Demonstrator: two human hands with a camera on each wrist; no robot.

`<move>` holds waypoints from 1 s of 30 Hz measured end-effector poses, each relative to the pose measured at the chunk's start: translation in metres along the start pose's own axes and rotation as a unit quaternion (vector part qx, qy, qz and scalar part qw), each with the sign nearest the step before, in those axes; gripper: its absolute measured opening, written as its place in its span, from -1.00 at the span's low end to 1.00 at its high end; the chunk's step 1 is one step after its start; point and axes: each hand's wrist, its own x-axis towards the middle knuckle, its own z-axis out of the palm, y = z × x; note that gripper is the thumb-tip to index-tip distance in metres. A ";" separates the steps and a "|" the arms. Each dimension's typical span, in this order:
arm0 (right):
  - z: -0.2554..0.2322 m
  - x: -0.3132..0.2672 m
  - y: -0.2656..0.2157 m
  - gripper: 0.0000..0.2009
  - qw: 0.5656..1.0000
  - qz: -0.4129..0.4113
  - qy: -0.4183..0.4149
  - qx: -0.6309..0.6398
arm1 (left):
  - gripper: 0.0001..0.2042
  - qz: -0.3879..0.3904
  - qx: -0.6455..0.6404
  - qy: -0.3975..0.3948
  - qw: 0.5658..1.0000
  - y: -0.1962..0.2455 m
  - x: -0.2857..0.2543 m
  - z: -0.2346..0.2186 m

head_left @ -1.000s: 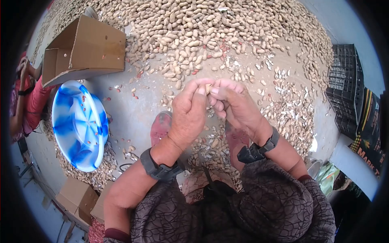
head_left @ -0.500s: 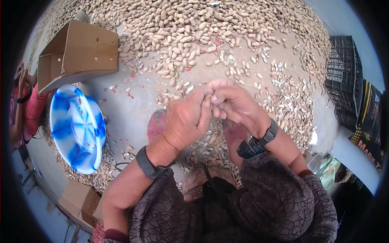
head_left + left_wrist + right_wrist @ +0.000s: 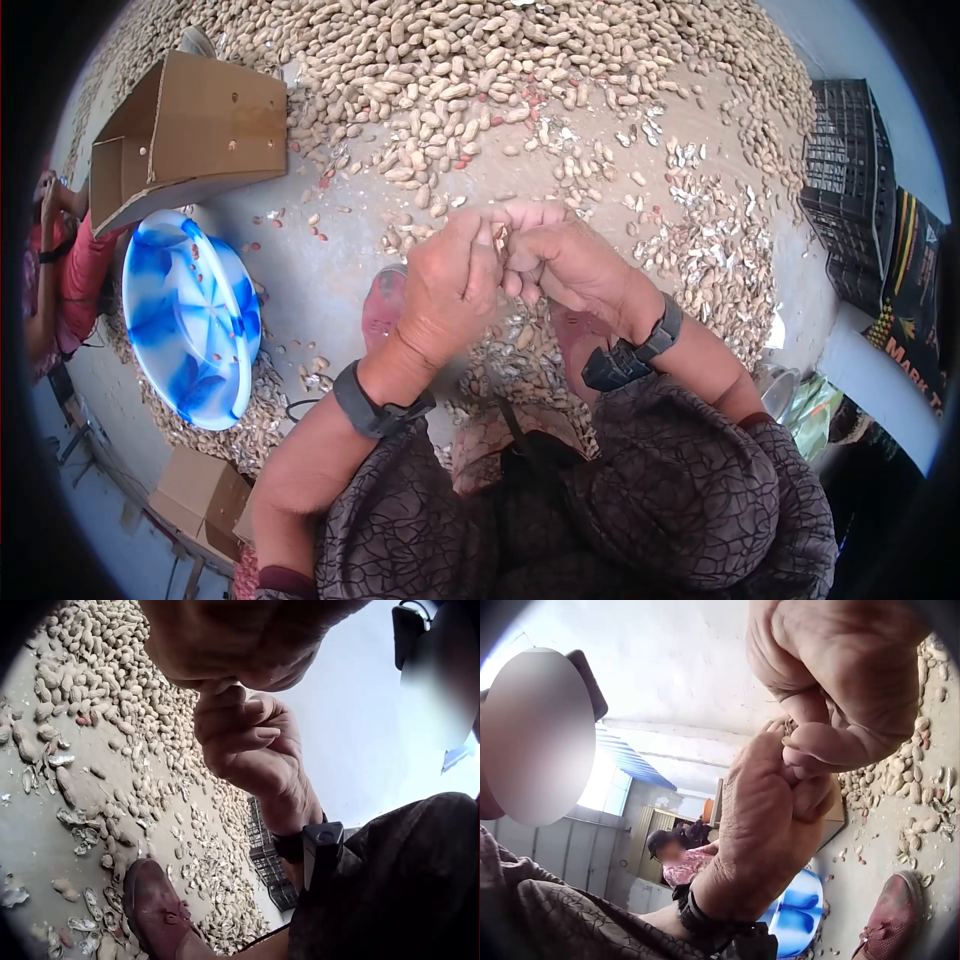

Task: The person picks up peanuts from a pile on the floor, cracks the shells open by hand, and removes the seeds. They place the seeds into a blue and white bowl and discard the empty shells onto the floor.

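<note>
Both hands meet in front of the body, above the floor between the shoes. A small peanut (image 3: 500,238) sits at their fingertips, mostly covered by the fingers, with a bit of reddish brown showing. The left hand (image 3: 450,280) pinches it between thumb and fingers. From the other side, the right hand (image 3: 575,262) holds it with bent thumb and curled fingers. In the left wrist view, the right hand (image 3: 255,750) shows its folded fingers against the left. The right wrist view has the left hand (image 3: 769,802) below the right thumb tip.
A large peanut heap (image 3: 480,60) spreads ahead, with empty shells (image 3: 715,250) strewn to the right. At left stand a cardboard box (image 3: 215,125) and a blue-and-white basin (image 3: 160,335) with a few red kernels. A black crate (image 3: 850,190) stands at right. Another person (image 3: 75,260) is at far left.
The joined hands have shifted slightly left and down in the head view. The peanut first appeared as a pale shell at the fingertips; now reddish brown shows there. The head view has also shifted a little.
</note>
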 end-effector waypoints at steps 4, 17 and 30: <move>-0.001 -0.002 -0.005 -0.80 0.998 -0.014 0.004 0.066 | -0.81 -0.040 -0.072 0.023 0.996 -0.003 -0.001 0.000; 0.011 -0.003 0.003 -0.84 0.993 -0.086 0.069 -0.046 | -0.75 -0.237 -0.359 0.015 0.903 0.006 -0.003 0.000; 0.000 0.001 0.006 -0.84 0.977 -0.145 0.097 -0.120 | -0.73 -0.312 -0.465 -0.047 0.827 -0.013 0.004 -0.002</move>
